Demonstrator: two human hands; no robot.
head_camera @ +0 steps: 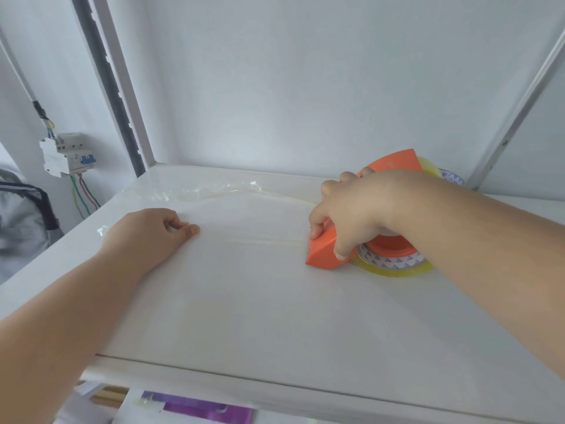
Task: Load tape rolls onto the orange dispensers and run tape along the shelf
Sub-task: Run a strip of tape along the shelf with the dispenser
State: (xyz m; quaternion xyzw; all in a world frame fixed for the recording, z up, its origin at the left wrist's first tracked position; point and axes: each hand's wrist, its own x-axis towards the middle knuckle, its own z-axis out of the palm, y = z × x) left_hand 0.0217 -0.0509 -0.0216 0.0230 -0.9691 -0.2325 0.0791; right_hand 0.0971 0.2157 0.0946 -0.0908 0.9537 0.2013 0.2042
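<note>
My right hand [351,209] grips an orange tape dispenser [324,250] lying flat on the white shelf [244,301], with a clear yellowish tape roll [394,266] loaded on it. A faint strip of clear tape [263,240] runs along the shelf from the dispenser's nose toward my left hand [149,232], which rests on the shelf with curled fingers pressing the tape's end. A second orange dispenser [397,162] with its own tape roll [434,166] sits just behind my right hand. An older, crumpled strip of tape [214,189] lies along the shelf's back.
White shelf uprights rise at the back left [128,102] and back right [513,117]. A circuit breaker with coloured wires [67,157] hangs on the left wall, above a grey bag [21,221]. A purple item [208,410] shows on the level below.
</note>
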